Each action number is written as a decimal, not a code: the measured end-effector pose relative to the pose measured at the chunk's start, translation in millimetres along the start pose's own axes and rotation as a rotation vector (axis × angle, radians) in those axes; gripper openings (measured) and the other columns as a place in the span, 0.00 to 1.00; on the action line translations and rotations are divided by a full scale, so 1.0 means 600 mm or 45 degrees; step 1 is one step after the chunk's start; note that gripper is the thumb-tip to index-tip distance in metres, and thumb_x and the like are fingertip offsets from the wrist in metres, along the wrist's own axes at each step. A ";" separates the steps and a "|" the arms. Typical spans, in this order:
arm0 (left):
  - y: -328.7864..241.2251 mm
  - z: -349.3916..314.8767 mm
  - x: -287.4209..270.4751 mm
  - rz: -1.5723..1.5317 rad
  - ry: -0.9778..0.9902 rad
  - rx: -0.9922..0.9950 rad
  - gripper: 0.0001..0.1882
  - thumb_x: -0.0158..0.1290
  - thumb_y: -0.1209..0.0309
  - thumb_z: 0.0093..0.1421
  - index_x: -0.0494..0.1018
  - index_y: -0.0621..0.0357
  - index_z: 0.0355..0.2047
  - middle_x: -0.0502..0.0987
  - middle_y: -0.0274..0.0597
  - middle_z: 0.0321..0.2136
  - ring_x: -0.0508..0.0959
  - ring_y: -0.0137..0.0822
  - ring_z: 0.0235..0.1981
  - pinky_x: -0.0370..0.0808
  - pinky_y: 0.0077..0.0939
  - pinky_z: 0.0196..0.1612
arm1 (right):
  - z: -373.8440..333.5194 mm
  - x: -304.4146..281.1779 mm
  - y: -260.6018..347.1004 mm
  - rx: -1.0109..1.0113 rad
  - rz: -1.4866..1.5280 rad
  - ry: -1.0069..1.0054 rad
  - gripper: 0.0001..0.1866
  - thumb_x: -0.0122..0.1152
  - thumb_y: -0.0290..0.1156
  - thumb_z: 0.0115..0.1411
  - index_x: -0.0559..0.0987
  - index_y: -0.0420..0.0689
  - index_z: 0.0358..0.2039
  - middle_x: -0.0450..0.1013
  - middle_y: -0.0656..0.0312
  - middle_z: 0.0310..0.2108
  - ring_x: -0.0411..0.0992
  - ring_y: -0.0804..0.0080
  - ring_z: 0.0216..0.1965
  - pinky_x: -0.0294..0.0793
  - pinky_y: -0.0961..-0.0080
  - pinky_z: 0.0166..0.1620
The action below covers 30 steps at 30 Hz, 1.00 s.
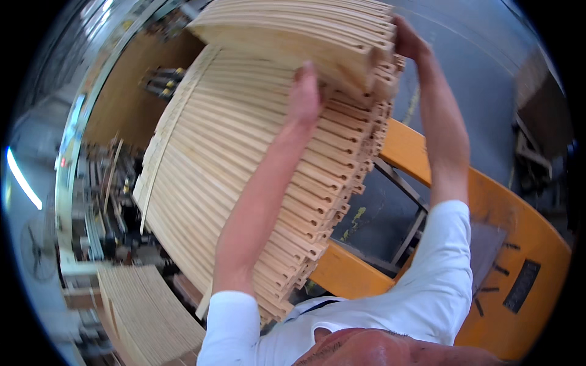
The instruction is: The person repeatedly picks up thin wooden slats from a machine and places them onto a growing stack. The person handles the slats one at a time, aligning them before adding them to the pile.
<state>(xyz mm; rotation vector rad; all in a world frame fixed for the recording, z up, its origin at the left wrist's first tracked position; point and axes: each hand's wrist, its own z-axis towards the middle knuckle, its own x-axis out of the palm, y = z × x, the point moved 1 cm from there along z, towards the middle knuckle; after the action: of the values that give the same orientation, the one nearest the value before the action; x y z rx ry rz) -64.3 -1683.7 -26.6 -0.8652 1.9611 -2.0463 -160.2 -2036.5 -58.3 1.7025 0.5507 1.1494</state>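
Observation:
A large stack of pale wooden slats [244,140] lies before me, their notched ends with drilled holes facing right. On its far part sits an upper bundle of wooden slats [305,30], standing on edge side by side. My left hand [305,97] presses against the near face of this bundle, its fingers closed and partly hidden by the wood. At the bundle's right end is my right hand [409,39], its fingers curled round the notched ends, the fingertips hidden. A thin wooden strip [177,134] lies across the left part of the stack.
An orange metal frame [513,244] of a cart or lifter curves along my right side. Another wooden stack [146,305] stands at the lower left. Racks with metal parts [104,213] are to the left. A dark box-like object [543,97] stands on the grey floor [476,67] at far right.

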 end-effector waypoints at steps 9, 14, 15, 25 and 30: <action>-0.024 -0.005 0.000 -0.057 -0.178 0.037 0.37 0.32 0.44 0.73 0.48 0.61 0.69 0.57 0.52 0.66 0.59 0.45 0.66 0.58 0.41 0.69 | -0.090 0.135 -0.001 -0.157 -0.281 -0.046 0.20 0.42 0.37 0.72 0.75 0.38 0.53 0.77 0.64 0.46 0.76 0.79 0.45 0.77 0.75 0.50; -0.030 -0.032 -0.018 -0.086 -0.107 0.037 0.37 0.30 0.43 0.73 0.46 0.58 0.70 0.56 0.50 0.67 0.59 0.44 0.67 0.59 0.41 0.68 | -0.090 0.163 0.024 -0.073 -0.300 0.176 0.26 0.43 0.46 0.74 0.73 0.36 0.57 0.76 0.61 0.51 0.75 0.79 0.47 0.75 0.76 0.54; -0.027 -0.028 -0.017 -0.088 -0.067 0.024 0.38 0.30 0.42 0.72 0.45 0.57 0.70 0.55 0.50 0.67 0.58 0.44 0.68 0.58 0.42 0.69 | -0.077 0.147 0.034 -0.001 -0.274 0.336 0.33 0.39 0.54 0.74 0.72 0.36 0.59 0.76 0.62 0.52 0.75 0.77 0.47 0.74 0.76 0.55; -0.010 -0.062 -0.072 -0.356 -0.158 0.144 0.45 0.27 0.33 0.68 0.49 0.56 0.71 0.58 0.54 0.67 0.64 0.44 0.66 0.62 0.42 0.67 | -0.089 0.293 -0.084 0.115 -0.199 0.349 0.33 0.39 0.55 0.73 0.72 0.36 0.59 0.76 0.61 0.53 0.75 0.76 0.48 0.73 0.75 0.56; -0.074 -0.153 -0.047 -0.501 -0.114 -0.079 0.45 0.24 0.31 0.66 0.55 0.53 0.70 0.60 0.47 0.67 0.63 0.45 0.66 0.61 0.44 0.69 | -0.121 0.297 -0.105 0.060 -0.180 0.260 0.34 0.39 0.55 0.73 0.72 0.36 0.59 0.76 0.61 0.53 0.75 0.76 0.49 0.73 0.75 0.56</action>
<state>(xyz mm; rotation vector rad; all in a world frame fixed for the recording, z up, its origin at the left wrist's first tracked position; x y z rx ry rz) -77.3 -1586.1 11.6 -1.4278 1.9367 -2.1027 -135.0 -1837.7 -30.4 1.5676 0.8172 1.2230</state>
